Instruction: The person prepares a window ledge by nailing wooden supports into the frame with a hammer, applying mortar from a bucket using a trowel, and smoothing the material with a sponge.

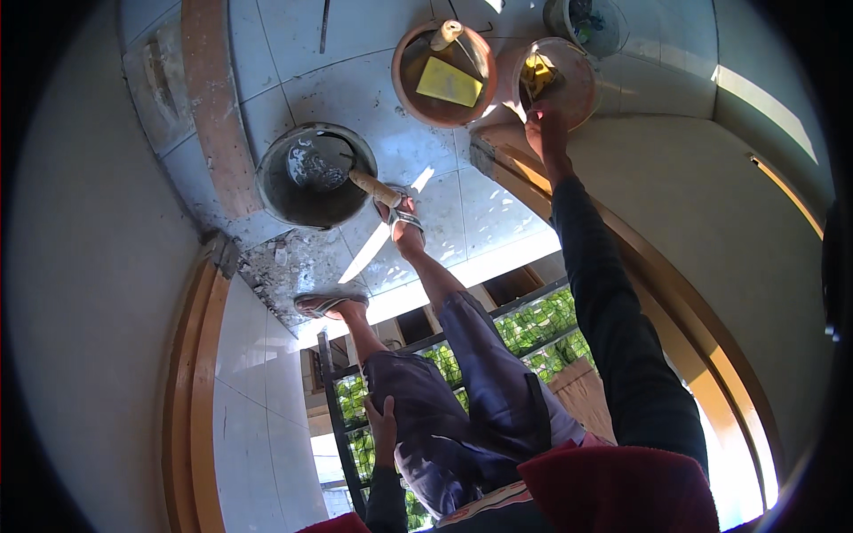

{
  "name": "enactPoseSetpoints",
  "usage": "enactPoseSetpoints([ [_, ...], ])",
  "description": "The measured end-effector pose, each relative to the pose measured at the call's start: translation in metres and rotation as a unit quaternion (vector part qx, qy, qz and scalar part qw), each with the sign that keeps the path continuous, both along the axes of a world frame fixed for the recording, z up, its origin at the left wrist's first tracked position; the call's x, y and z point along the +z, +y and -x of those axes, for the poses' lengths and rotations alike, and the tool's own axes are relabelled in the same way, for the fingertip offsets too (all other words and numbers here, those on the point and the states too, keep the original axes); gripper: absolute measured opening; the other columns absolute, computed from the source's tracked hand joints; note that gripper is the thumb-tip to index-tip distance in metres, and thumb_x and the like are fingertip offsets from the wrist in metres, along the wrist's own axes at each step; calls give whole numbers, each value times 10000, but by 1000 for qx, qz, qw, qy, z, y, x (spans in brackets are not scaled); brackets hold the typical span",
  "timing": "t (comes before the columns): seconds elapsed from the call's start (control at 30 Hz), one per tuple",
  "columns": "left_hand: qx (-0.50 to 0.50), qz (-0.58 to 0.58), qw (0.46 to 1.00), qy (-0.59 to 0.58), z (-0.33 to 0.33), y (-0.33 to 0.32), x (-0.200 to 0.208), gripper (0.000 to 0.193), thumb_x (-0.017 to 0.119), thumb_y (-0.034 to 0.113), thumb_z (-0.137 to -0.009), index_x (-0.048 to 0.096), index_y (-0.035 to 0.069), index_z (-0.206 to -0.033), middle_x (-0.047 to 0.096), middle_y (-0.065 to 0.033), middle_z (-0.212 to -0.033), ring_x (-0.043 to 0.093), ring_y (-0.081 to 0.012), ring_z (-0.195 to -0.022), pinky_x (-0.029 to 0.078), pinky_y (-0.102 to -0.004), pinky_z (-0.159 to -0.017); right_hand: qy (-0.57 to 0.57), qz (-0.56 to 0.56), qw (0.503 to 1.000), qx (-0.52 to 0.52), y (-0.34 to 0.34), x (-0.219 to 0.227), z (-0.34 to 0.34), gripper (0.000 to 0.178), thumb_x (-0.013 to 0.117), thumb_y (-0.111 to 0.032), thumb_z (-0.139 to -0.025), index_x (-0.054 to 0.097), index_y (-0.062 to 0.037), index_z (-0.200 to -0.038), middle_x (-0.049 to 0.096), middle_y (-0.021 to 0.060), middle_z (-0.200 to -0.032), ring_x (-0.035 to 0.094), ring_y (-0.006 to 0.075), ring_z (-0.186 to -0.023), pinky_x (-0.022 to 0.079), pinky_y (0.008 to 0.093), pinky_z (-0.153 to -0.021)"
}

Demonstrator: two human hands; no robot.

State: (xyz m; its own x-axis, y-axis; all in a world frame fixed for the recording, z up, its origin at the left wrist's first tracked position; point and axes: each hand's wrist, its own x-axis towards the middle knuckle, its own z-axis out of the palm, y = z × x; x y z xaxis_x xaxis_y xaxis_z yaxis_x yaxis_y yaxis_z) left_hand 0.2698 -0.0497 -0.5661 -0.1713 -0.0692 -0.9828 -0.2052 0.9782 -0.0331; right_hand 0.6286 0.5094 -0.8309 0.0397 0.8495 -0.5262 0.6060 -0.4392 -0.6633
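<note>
My right arm reaches forward to a reddish-brown bucket (582,93), and my right hand (543,129) is closed at its near rim, seemingly gripping it. Inside that bucket lies a yellow and dark object (538,73) whose kind I cannot make out. My left hand (383,425) rests on my left leg, fingers stretched out, holding nothing. Left of the bucket stands a round terracotta-coloured basin (402,78) with a yellow rectangular block (450,82) in it. A tool with a pale wooden handle (447,34) leans across the basin's far rim.
A black tub (271,200) with grey wet contents stands by my feet; a wooden-handled tool (374,187) lies over its rim. Beyond are another bucket (558,25) and a long board (213,115). Rubble (281,258) litters the tiled floor. Wooden door frames (188,400) flank me.
</note>
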Motion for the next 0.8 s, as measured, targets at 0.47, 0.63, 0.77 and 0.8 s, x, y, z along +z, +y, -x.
enactPoseSetpoints([
  [0.47,-147,-62,969,190,-16,28,37,584,656,270,-876,424,37,-1359,497,-251,-1293,469,-425,-1203,372,-491,-1041,-343,-185,823,413,55,-29,-107,109,584,-149,-812,546,-47,-812,486,61,-705,498,198,-564,407,353,-511],
  [0.63,-108,-139,946,274,-3,51,88,586,656,268,-882,409,37,-1361,504,-230,-1312,482,-418,-1221,391,-488,-1038,-28,1,1000,0,-1,65,-42,121,528,-157,-873,515,-54,-810,454,19,-658,458,158,-537,395,332,-528],
  [0.77,-39,-272,927,256,6,40,148,581,650,300,-915,399,32,-1365,520,-218,-1310,538,-391,-1197,441,-486,-1002,315,75,923,-207,-59,250,75,163,489,-180,-937,524,-63,-828,472,11,-678,463,155,-555,414,329,-576],
  [0.8,-21,-269,935,232,11,33,165,569,639,316,-930,401,29,-1359,539,-214,-1294,570,-372,-1178,471,-474,-974,401,89,881,-233,-76,296,98,176,480,-185,-953,526,-65,-833,477,10,-684,464,154,-559,419,328,-588],
])
